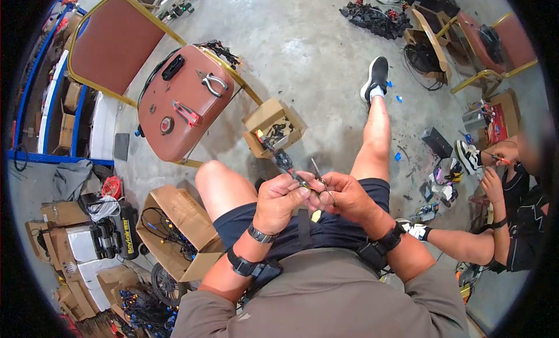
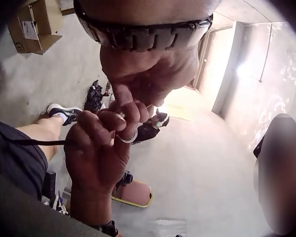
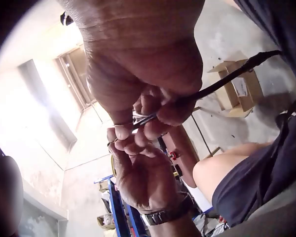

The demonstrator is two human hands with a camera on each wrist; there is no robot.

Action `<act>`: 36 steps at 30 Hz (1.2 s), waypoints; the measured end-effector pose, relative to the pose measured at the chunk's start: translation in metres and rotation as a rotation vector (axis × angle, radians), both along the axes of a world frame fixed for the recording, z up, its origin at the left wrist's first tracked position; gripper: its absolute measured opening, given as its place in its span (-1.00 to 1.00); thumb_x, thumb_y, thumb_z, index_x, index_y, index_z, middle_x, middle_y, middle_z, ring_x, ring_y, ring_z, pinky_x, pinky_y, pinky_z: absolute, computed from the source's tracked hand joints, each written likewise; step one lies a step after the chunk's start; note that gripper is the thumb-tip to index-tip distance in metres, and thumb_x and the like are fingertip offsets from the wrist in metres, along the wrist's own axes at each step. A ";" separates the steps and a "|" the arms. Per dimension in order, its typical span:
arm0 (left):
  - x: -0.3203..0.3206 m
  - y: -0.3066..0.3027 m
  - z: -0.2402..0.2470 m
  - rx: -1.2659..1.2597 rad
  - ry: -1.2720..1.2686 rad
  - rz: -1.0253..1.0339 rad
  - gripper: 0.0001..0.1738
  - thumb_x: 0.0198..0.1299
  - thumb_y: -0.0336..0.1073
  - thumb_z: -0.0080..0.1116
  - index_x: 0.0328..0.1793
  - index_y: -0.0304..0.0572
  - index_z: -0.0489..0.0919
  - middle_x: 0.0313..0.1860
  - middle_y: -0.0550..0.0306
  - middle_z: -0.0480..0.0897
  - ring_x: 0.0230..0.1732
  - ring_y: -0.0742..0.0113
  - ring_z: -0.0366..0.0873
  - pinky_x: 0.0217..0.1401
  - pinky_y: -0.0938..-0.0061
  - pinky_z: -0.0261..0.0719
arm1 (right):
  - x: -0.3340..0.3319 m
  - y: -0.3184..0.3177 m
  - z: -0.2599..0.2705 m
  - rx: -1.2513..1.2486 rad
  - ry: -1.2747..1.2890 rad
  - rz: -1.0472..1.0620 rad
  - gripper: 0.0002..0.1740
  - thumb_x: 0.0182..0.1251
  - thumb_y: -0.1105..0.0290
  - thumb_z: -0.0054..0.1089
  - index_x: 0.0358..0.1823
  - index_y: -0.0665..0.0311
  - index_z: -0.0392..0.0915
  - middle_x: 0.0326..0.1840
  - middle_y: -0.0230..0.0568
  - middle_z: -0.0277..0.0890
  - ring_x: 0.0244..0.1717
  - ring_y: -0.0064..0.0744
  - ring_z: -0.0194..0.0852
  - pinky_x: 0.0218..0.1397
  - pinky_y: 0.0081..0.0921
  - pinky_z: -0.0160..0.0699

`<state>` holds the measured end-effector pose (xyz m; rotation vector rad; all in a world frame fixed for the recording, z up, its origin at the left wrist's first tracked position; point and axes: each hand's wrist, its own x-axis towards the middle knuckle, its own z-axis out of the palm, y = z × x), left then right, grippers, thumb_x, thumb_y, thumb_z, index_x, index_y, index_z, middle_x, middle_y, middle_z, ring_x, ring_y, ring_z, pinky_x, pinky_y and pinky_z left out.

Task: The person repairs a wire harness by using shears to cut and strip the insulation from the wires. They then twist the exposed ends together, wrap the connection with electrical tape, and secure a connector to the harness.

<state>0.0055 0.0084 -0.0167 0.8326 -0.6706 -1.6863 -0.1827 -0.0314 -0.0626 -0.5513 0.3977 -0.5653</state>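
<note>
In front of the lap, the left hand [image 1: 282,201] and right hand [image 1: 352,197] meet fingertip to fingertip. A dark cable piece [image 1: 283,160] with a red and yellow end sticks out forward from between them, and the left fingers pinch it near its base. Beside it, a thin greyish rod-like piece [image 1: 315,165] rises from the right hand's fingers. The right wrist view shows a black cable [image 3: 227,81] running through the curled right fingers, with the left hand [image 3: 148,182] just below. The pinched ends are mostly hidden by the fingers.
A small cardboard box [image 1: 271,118] of dark parts stands ahead on the floor. Left of it, a chair seat [image 1: 192,131] holds pliers [image 1: 212,83], a red cutter [image 1: 186,114] and a tape roll [image 1: 167,125]. A larger carton [image 1: 174,245] holds cables. Another person [image 1: 495,221] sits at right.
</note>
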 end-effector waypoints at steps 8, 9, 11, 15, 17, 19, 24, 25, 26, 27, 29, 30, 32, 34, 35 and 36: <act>0.008 0.003 0.013 -0.062 -0.172 0.100 -0.75 0.24 -0.51 0.13 0.03 -0.44 0.49 -0.15 -0.16 0.66 -0.27 0.28 0.66 -0.20 0.42 0.67 | -0.017 -0.009 0.038 -0.431 0.426 -0.151 -0.60 0.15 0.49 0.33 0.04 0.34 0.49 -0.25 -0.35 0.59 -0.26 -0.62 0.52 -0.15 -0.60 0.52; 0.008 0.004 0.014 -0.064 -0.200 0.098 -0.74 0.23 -0.51 0.14 0.04 -0.43 0.48 -0.14 -0.17 0.66 -0.27 0.29 0.66 -0.21 0.43 0.67 | -0.022 -0.008 0.048 -0.454 0.453 -0.085 -0.61 0.13 0.51 0.33 0.02 0.36 0.50 -0.26 -0.36 0.59 -0.27 -0.63 0.51 -0.16 -0.62 0.51; 0.005 0.005 0.015 -0.064 -0.226 0.104 -0.77 0.22 -0.48 0.17 -0.01 -0.40 0.49 -0.16 -0.16 0.66 -0.30 0.25 0.67 -0.25 0.43 0.68 | -0.027 -0.006 0.063 -0.356 0.372 -0.012 -0.63 0.13 0.52 0.35 -0.01 0.37 0.51 -0.29 -0.40 0.59 -0.28 -0.68 0.49 -0.18 -0.66 0.48; -0.001 0.006 0.013 -0.098 -0.264 0.105 -0.83 0.19 -0.50 0.19 -0.10 -0.38 0.50 -0.17 -0.16 0.66 -0.30 0.19 0.68 -0.30 0.42 0.70 | -0.027 -0.001 0.068 -0.206 0.161 0.232 -0.66 0.17 0.45 0.35 -0.04 0.36 0.53 -0.35 -0.45 0.55 -0.31 -0.74 0.44 -0.23 -0.70 0.42; -0.002 0.007 0.012 -0.120 -0.266 0.103 -0.82 0.19 -0.52 0.19 -0.09 -0.38 0.50 -0.16 -0.17 0.65 -0.29 0.18 0.68 -0.29 0.41 0.71 | -0.025 0.001 0.064 -0.229 0.231 0.277 -0.69 0.18 0.41 0.35 -0.07 0.36 0.55 -0.36 -0.46 0.54 -0.34 -0.74 0.43 -0.27 -0.71 0.40; -0.002 0.008 0.012 -0.138 -0.269 0.103 -0.81 0.18 -0.54 0.19 -0.08 -0.39 0.50 -0.16 -0.18 0.65 -0.28 0.17 0.68 -0.28 0.41 0.71 | -0.024 -0.001 0.065 -0.228 0.234 0.280 -0.70 0.18 0.39 0.35 -0.10 0.35 0.56 -0.37 -0.47 0.54 -0.35 -0.74 0.42 -0.28 -0.71 0.39; -0.002 0.009 0.013 -0.125 -0.292 0.082 -0.76 0.16 -0.52 0.22 -0.04 -0.40 0.51 -0.16 -0.20 0.64 -0.23 0.18 0.68 -0.26 0.41 0.71 | -0.025 -0.001 0.063 -0.249 0.254 0.311 -0.72 0.19 0.35 0.34 -0.14 0.35 0.58 -0.41 -0.49 0.53 -0.39 -0.75 0.40 -0.31 -0.72 0.37; -0.002 0.009 0.014 -0.124 -0.292 0.082 -0.76 0.16 -0.52 0.22 -0.04 -0.40 0.51 -0.16 -0.20 0.64 -0.23 0.18 0.68 -0.26 0.41 0.71 | -0.025 -0.001 0.064 -0.248 0.252 0.305 -0.72 0.19 0.34 0.34 -0.15 0.34 0.58 -0.42 -0.49 0.53 -0.40 -0.75 0.40 -0.32 -0.71 0.37; -0.002 0.009 0.015 -0.111 -0.294 0.066 -0.74 0.16 -0.52 0.22 -0.02 -0.41 0.52 -0.16 -0.20 0.64 -0.22 0.18 0.68 -0.25 0.43 0.70 | -0.025 -0.001 0.065 -0.248 0.251 0.299 -0.72 0.19 0.33 0.33 -0.15 0.34 0.59 -0.43 -0.49 0.53 -0.41 -0.75 0.39 -0.33 -0.71 0.37; -0.002 0.009 0.015 -0.099 -0.296 0.049 -0.72 0.16 -0.51 0.22 0.00 -0.42 0.53 -0.17 -0.20 0.64 -0.21 0.18 0.68 -0.25 0.45 0.69 | -0.025 -0.001 0.063 -0.247 0.250 0.299 -0.72 0.19 0.33 0.33 -0.15 0.34 0.59 -0.43 -0.49 0.53 -0.41 -0.75 0.39 -0.33 -0.71 0.37; -0.002 0.009 0.015 -0.104 -0.284 0.040 -0.74 0.19 -0.54 0.19 0.02 -0.44 0.53 -0.16 -0.16 0.66 -0.24 0.28 0.65 -0.22 0.49 0.66 | -0.026 -0.001 0.059 -0.264 0.245 0.311 -0.72 0.19 0.33 0.33 -0.14 0.34 0.59 -0.43 -0.48 0.53 -0.42 -0.75 0.39 -0.34 -0.71 0.37; -0.002 0.009 0.015 -0.110 -0.273 0.033 -0.75 0.21 -0.57 0.16 0.03 -0.46 0.54 -0.15 -0.11 0.67 -0.26 0.39 0.63 -0.20 0.54 0.64 | -0.026 0.000 0.059 -0.263 0.245 0.310 -0.72 0.19 0.33 0.33 -0.14 0.34 0.59 -0.43 -0.48 0.53 -0.42 -0.75 0.39 -0.34 -0.71 0.37; -0.001 0.009 0.012 -0.143 -0.278 0.027 -0.75 0.20 -0.58 0.16 0.02 -0.46 0.55 -0.15 -0.11 0.67 -0.27 0.39 0.63 -0.21 0.54 0.64 | -0.026 0.000 0.059 -0.247 0.227 0.298 -0.72 0.18 0.34 0.34 -0.14 0.34 0.58 -0.43 -0.47 0.53 -0.42 -0.74 0.39 -0.34 -0.71 0.37; -0.001 0.009 0.011 -0.176 -0.283 0.021 -0.76 0.20 -0.58 0.17 0.01 -0.46 0.56 -0.16 -0.11 0.68 -0.28 0.40 0.63 -0.21 0.54 0.63 | -0.025 0.001 0.057 -0.224 0.211 0.288 -0.73 0.18 0.36 0.34 -0.14 0.35 0.58 -0.43 -0.47 0.53 -0.42 -0.73 0.39 -0.33 -0.71 0.37; -0.002 0.008 0.013 -0.150 -0.295 0.023 -0.77 0.19 -0.57 0.17 -0.01 -0.47 0.57 -0.17 -0.11 0.68 -0.29 0.40 0.63 -0.21 0.54 0.63 | -0.025 0.002 0.056 -0.202 0.195 0.278 -0.73 0.18 0.37 0.34 -0.15 0.35 0.58 -0.43 -0.47 0.52 -0.42 -0.73 0.40 -0.33 -0.71 0.37; -0.002 0.008 0.015 -0.124 -0.308 0.025 -0.78 0.19 -0.57 0.18 -0.03 -0.48 0.57 -0.19 -0.11 0.68 -0.29 0.40 0.63 -0.21 0.54 0.64 | -0.024 0.002 0.056 -0.203 0.195 0.278 -0.73 0.18 0.37 0.34 -0.15 0.35 0.58 -0.43 -0.47 0.52 -0.42 -0.73 0.40 -0.33 -0.71 0.37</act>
